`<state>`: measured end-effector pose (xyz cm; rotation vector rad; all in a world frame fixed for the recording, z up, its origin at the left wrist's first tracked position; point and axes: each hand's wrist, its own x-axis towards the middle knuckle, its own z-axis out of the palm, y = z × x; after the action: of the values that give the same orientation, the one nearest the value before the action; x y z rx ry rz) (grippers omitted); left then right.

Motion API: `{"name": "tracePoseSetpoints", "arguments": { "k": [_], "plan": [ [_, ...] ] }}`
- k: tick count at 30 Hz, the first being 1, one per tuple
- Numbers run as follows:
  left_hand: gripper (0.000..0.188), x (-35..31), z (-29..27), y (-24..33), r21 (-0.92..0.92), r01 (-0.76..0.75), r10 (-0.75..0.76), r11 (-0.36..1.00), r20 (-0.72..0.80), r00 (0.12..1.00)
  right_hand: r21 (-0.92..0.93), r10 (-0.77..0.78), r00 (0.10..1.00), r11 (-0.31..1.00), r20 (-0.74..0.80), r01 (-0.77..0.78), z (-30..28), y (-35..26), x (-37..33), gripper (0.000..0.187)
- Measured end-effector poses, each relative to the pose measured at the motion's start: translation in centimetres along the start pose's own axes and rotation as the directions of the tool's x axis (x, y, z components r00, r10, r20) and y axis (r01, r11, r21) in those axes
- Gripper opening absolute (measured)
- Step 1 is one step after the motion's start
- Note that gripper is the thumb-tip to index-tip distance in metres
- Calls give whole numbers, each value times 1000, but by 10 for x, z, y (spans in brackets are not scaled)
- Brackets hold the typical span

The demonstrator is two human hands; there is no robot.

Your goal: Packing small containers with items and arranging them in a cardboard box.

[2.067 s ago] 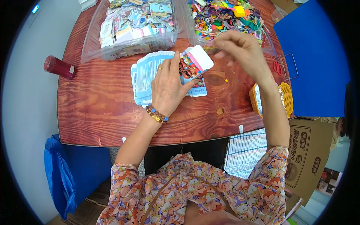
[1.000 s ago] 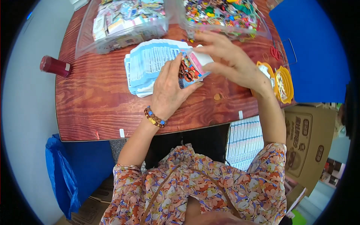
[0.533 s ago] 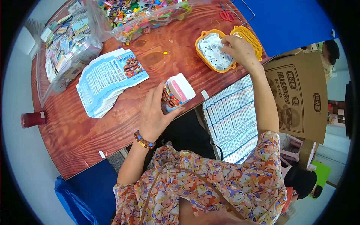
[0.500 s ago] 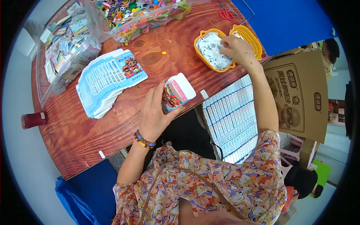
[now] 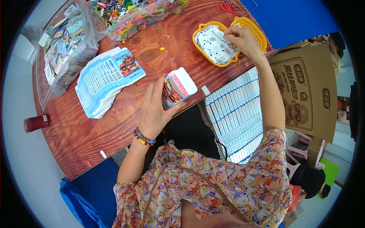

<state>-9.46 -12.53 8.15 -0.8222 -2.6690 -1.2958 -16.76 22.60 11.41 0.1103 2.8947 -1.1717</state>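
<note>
My left hand (image 5: 153, 110) is closed around a small printed carton (image 5: 173, 94) near the table's front edge. The carton's white flap stands open, with a pink strip showing inside. Over to the right, my right hand (image 5: 245, 42) hovers at the edge of a yellow plastic basket (image 5: 196, 39) filled with small white packets (image 5: 216, 43). Its thumb and fingertips are pinched together, and anything between them is too small to make out. A second yellow basket (image 5: 259, 37), partly behind that hand, adjoins the first.
Flattened blue cartons (image 5: 104, 81) lie fanned out on the wooden table. Clear bins hold cards (image 5: 62, 45) and colourful trinkets (image 5: 129, 19). Red scissors (image 5: 227, 7) lie at the back. Below the edge, finished-looking boxes (image 5: 235, 117) fill a case beside a large brown carton (image 5: 304, 91).
My right hand has lifted slightly off the packets, its fingertips now pinched. The left hand keeps hold of the carton. The whole view has shifted a little.
</note>
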Motion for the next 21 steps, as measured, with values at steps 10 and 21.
{"name": "tracePoseSetpoints", "arguments": {
  "k": [10, 21],
  "plan": [
    [86, 0, -1, -4, 6, 9, -9, 1000, 10, 1000, -412, -184, 970, 906, -162, 103, 17, -10, 14, 20],
    [85, 4, -2, -7, -30, 32, -31, 999, 39, 999, -799, -176, 980, 601, -97, 28, 35, -18, 20, 21]
  ]
}}
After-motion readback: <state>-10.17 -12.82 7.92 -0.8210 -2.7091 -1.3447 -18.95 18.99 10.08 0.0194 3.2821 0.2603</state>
